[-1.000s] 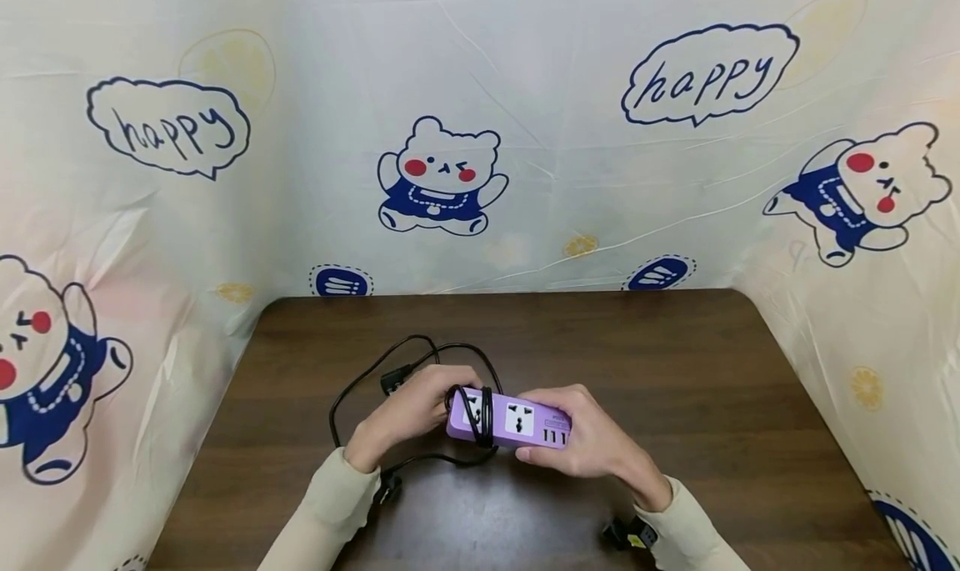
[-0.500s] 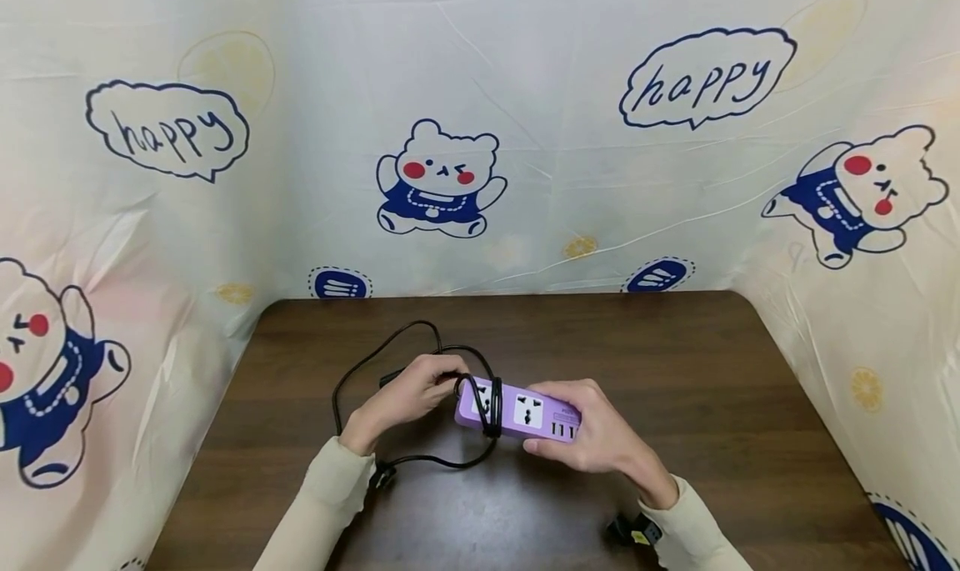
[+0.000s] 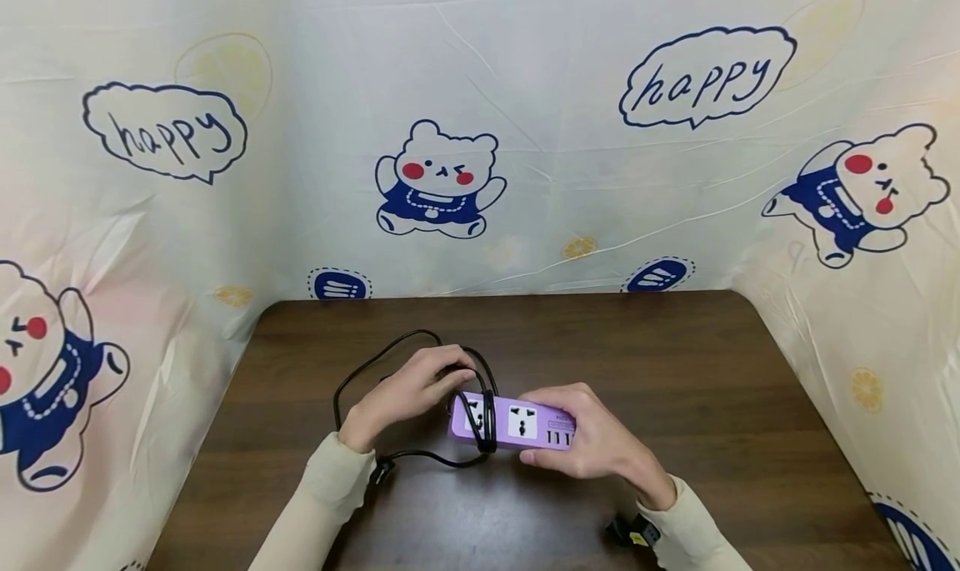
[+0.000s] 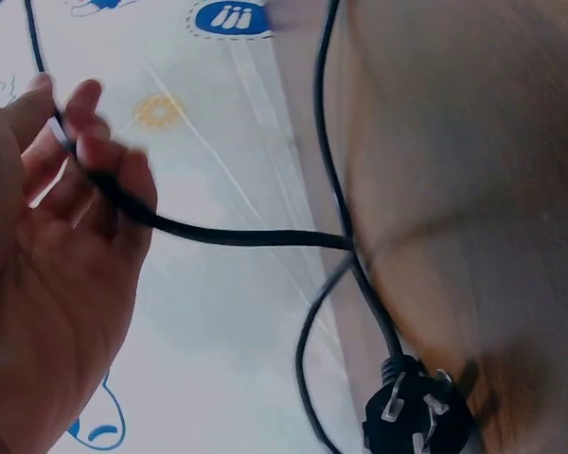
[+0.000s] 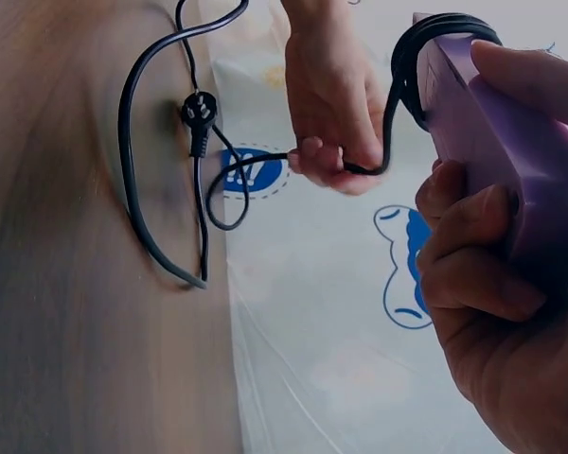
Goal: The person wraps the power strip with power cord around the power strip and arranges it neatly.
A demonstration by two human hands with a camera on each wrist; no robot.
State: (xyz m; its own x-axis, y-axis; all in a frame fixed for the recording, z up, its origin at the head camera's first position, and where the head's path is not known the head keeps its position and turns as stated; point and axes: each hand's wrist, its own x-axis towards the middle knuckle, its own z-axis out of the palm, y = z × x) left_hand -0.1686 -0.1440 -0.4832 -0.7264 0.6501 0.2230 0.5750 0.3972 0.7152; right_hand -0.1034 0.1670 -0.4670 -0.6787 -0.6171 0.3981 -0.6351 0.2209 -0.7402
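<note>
A purple power strip (image 3: 506, 421) with white sockets has black cable (image 3: 487, 421) wound around its left part. My right hand (image 3: 592, 433) grips the strip's right end; in the right wrist view its fingers (image 5: 469, 236) curl around the purple body (image 5: 511, 170). My left hand (image 3: 412, 388) pinches the cable just beyond the strip's left end. The left wrist view shows the cable (image 4: 246, 237) running across the curled fingers of that hand (image 4: 76, 236). A black plug (image 4: 417, 416) with metal prongs hangs at the cable's end.
Loose cable (image 3: 356, 369) loops on the left of the brown wooden table (image 3: 675, 346). Near my right sleeve is a black object with a yellow mark (image 3: 637, 532). Printed fabric (image 3: 555, 137) surrounds the table's back and sides.
The strip first rose slightly to the right, then came back down and left. My left hand has moved up to the top of the strip's left end, drawing cable with it.
</note>
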